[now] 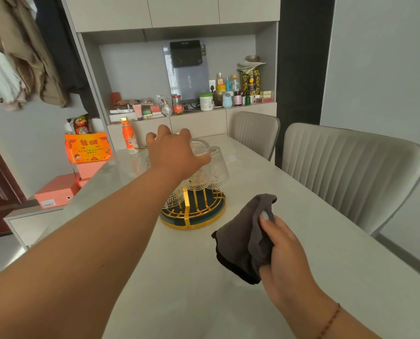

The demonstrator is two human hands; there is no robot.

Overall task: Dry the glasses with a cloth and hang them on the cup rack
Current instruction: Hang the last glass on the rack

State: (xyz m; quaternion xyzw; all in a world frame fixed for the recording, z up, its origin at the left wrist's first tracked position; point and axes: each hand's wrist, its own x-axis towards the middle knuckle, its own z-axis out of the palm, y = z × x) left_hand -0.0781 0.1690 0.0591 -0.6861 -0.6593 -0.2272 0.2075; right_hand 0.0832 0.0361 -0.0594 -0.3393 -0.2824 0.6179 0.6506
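A dark green and gold cup rack (pixel 194 214) stands mid-table on a round base. Clear patterned glasses hang upside down on it, one on the right (pixel 219 170) and one low on the left (pixel 171 199). My left hand (pixel 173 152) is stretched out over the top of the rack with its fingers spread and the palm down. The thumb lies beside the round foot of another glass (pixel 199 145). What is under the palm is hidden. My right hand (pixel 285 253) is nearer to me, right of the rack, clutching a bunched dark grey cloth (pixel 240 243) above the tabletop.
The pale table (pixel 204 277) has two grey chairs (pixel 351 172) along its right side. An orange bottle (pixel 128 137) stands at the far left corner, beside orange boxes (pixel 88 146). A cluttered cabinet shelf (pixel 192 104) runs behind the table.
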